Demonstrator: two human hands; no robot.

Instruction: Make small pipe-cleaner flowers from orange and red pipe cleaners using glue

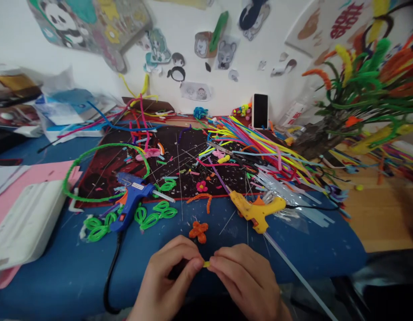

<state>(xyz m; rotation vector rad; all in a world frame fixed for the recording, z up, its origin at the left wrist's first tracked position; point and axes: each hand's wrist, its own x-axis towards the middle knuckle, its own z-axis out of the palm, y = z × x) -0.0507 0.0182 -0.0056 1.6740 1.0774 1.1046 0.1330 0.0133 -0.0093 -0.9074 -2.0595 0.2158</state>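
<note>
A short yellow piece (206, 264), probably pipe cleaner, is pinched between my two hands at the table's front edge. The fingertips of my left hand (175, 272) close on its left end. My right hand (245, 276) grips the right end, and most of the piece is hidden by fingers. Just beyond my hands lies an orange pipe-cleaner flower (199, 232). A bent orange pipe cleaner (201, 198) and a small pink flower (201, 186) lie farther back.
A blue glue gun (133, 203) lies left among green pipe-cleaner loops (151, 218) and a green ring (68, 174). The yellow glue gun (256, 209) rests right, trailing a black cord. Colourful pipe cleaners (260, 147) and a phone (260, 111) are behind. A white box (29, 223) sits far left.
</note>
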